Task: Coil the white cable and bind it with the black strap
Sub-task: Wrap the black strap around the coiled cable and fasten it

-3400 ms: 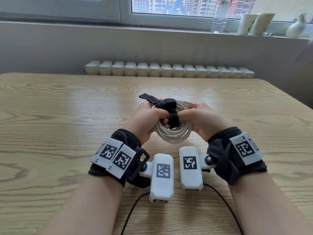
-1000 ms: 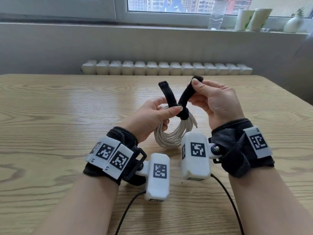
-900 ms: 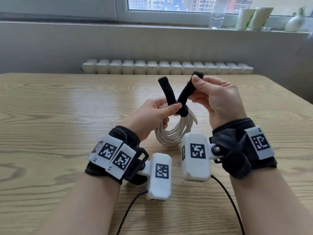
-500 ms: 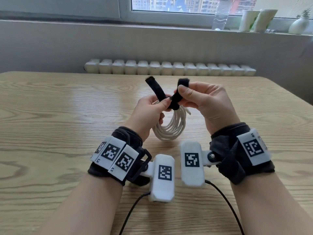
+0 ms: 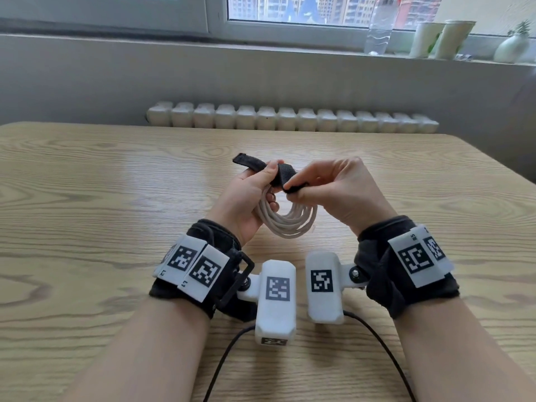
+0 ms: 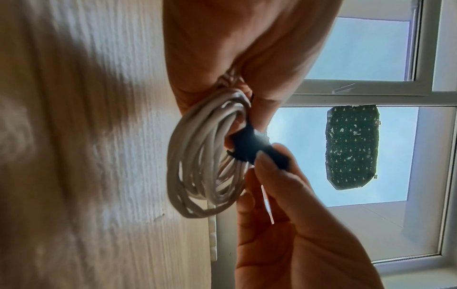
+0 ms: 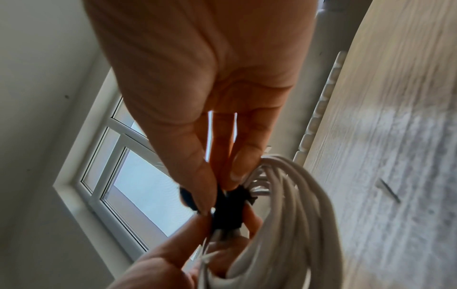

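Observation:
The white cable (image 5: 290,226) is wound into a coil of several loops and hangs above the wooden table. My left hand (image 5: 269,181) grips the top of the coil, its thumb pressing the black strap (image 5: 285,175) that wraps the bundle. One strap end (image 5: 246,161) sticks out to the left past the thumb. My right hand (image 5: 293,189) pinches the other strap end between thumb and forefinger, low against the coil. In the left wrist view the strap (image 6: 247,146) circles the coil (image 6: 197,166). The right wrist view shows the strap (image 7: 227,211) pinched beside the coil (image 7: 284,215).
The wooden table (image 5: 116,213) spreads out on all sides of the hands. A white radiator (image 5: 290,121) runs behind its far edge. On the windowsill stand a water bottle (image 5: 378,30), two paper cups (image 5: 441,39) and a small vase (image 5: 512,47). Black wrist-camera cables (image 5: 377,343) trail towards me.
The right hand has come down from its raised position, folding its strap end over onto the coil. The other strap end has tipped from upright to leaning left. The left hand keeps hold of the coil.

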`<state>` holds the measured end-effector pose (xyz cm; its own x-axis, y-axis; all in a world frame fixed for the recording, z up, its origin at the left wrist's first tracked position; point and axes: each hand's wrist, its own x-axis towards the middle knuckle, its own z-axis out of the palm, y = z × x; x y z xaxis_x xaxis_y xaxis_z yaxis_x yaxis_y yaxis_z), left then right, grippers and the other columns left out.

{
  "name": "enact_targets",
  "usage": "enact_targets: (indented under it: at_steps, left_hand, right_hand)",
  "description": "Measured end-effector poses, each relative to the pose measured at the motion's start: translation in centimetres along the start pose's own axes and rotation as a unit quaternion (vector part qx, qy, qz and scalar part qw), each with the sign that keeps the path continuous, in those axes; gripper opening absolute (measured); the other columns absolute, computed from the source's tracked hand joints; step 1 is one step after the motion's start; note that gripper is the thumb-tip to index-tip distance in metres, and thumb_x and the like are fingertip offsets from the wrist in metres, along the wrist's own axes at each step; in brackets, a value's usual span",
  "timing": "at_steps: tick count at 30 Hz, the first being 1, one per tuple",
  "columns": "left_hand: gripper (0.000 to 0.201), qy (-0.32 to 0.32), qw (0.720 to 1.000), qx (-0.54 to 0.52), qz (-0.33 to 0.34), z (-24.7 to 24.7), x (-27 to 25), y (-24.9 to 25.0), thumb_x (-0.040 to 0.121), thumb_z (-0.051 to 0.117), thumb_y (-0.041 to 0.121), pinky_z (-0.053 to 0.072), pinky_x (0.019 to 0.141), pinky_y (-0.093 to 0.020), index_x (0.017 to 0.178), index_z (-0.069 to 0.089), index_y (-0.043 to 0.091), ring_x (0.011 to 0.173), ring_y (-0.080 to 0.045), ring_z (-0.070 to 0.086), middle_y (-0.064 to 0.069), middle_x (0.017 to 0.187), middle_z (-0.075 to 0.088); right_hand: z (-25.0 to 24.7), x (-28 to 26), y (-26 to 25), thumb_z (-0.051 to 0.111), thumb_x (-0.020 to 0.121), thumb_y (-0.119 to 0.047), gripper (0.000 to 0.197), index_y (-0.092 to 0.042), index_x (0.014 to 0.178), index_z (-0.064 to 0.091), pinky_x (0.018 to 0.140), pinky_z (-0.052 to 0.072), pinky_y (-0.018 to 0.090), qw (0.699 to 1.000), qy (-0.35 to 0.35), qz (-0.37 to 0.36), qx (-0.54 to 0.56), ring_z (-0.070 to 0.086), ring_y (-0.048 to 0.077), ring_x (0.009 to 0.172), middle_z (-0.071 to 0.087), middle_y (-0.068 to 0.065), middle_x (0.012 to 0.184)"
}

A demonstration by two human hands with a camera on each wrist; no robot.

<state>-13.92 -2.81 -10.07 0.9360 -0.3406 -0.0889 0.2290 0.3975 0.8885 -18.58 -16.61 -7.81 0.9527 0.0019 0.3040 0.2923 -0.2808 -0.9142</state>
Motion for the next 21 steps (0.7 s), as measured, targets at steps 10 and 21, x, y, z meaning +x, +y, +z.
enact_targets:
  at_steps: [10, 21]
  left_hand:
    - [0.021, -0.007, 0.999, 0.03, 0.008, 0.13, -0.05, -0.19, 0.086, 0.063, 0.006, 0.036, 0.041, -0.015, 0.106, 0.059, 0.008, 0.043, -0.003, 0.043, 0.006, 0.059, 0.059]
    - [0.014, 0.001, 1.0, 0.016, 0.022, 0.19, -0.04, -0.23, 0.087, 0.061, 0.004, 0.036, 0.041, -0.015, 0.1, 0.06, 0.009, 0.043, -0.003, 0.04, 0.0, 0.07, 0.061]
  right_hand:
    - [-0.2, -0.11, -0.1, 0.075, 0.069, 0.011, 0.017, -0.003, 0.08, 0.074, 0.051, 0.041, 0.005, 1.0, -0.012, 0.01, -0.011, 0.057, -0.005, 0.048, 0.067, -0.012, 0.053]
    - [-0.92, 0.47, 0.5, 0.078, 0.074, -0.018, 0.007, -0.014, 0.076, 0.073, 0.044, 0.039, 0.017, 0.992, 0.115, 0.058, -0.005, 0.051, 0.004, 0.05, 0.065, -0.001, 0.066]
